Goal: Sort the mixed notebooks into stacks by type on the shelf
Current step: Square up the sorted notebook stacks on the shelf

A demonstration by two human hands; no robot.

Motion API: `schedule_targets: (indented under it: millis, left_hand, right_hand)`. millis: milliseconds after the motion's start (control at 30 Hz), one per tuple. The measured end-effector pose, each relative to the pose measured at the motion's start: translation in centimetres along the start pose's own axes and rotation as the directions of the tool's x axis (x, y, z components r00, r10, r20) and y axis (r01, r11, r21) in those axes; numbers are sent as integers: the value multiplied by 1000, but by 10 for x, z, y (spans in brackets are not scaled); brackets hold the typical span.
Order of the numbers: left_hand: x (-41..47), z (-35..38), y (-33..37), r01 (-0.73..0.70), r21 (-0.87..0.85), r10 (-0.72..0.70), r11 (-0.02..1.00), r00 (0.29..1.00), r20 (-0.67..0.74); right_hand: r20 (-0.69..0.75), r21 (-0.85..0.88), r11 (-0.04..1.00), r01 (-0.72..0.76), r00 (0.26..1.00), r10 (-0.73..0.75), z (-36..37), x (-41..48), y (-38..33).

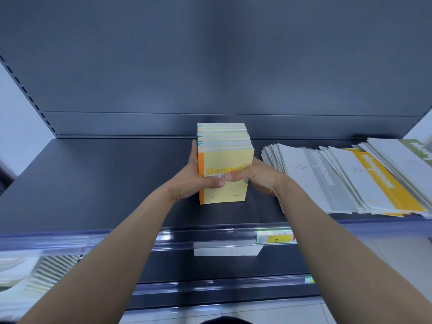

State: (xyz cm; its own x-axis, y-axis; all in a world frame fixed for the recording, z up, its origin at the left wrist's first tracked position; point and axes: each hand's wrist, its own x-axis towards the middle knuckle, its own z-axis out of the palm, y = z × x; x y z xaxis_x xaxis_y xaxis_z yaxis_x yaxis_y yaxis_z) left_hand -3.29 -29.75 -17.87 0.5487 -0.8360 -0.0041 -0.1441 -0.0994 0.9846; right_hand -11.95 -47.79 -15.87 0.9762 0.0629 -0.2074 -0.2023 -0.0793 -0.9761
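Gripping a bundle of small yellow paper notebooks with orange spines (226,157) mid-shelf, the left hand (194,181) and right hand (254,176) curl their fingers round its sides, thumbs pressing the front cover. The cover faces the person with spines to the left, and the bundle's length runs back along the dark grey metal shelf (93,183).

Head-worn view, close, down onto shelf (98,183)

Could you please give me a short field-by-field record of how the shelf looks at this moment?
held item: stack of small pale-yellow notebooks, resting on the dark grey metal shelf
left hand: grips the stack's left side, thumb on the cover
right hand: grips its right side, thumb on the cover
to the right: fanned pile of larger grey, white and yellow notebooks, apart from the stack
shelf edge: yellow price label
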Motion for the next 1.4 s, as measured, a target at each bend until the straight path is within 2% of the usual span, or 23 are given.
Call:
schedule_targets:
  millis: [267,467,600,733,800,867,967,1067,1167,1400]
  left_hand:
    - [2,-8,-5,52,90,-57,995,997,52]
    - [-1,-3,-3,69,175,-48,982,991,-122]
    - [-3,-2,0,54,143,-37,988,992,-122]
    - [-1,-4,11,128,74,-118,989,984,-134]
    - [0,-3,28,167,-54,-172,985,978,-120]
    - [1,1,46,263,-154,-278,952,957,-82]
    - [3,6,55,460,-223,-484,859,873,-62]
    - [3,13,54,580,-238,-602,779,798,-27]
    - [-1,20,55,628,-217,-649,747,760,-34]
    - [-2,27,61,652,-192,-675,734,732,-94]
  right_hand:
    - [-19,22,1000,10,1000,-10,1,0,0]
    - [-37,-14,1000,-3,999,2,0,2,2]
    - [-100,-66,997,34,994,-41,0,0,4]
    - [-176,-58,996,63,982,-72,3,-8,-8]
    - [-217,-12,1000,25,976,-27,2,-8,-17]
    - [-229,11,997,-70,971,71,-1,-8,-23]
    - [-232,-31,957,-289,933,274,-4,-11,-28]
    - [-223,-20,897,-441,877,426,-4,-14,-27]
    - [-202,12,856,-517,837,509,-3,-16,-25]
    - [-203,-9,822,-569,806,556,1,-24,-30]
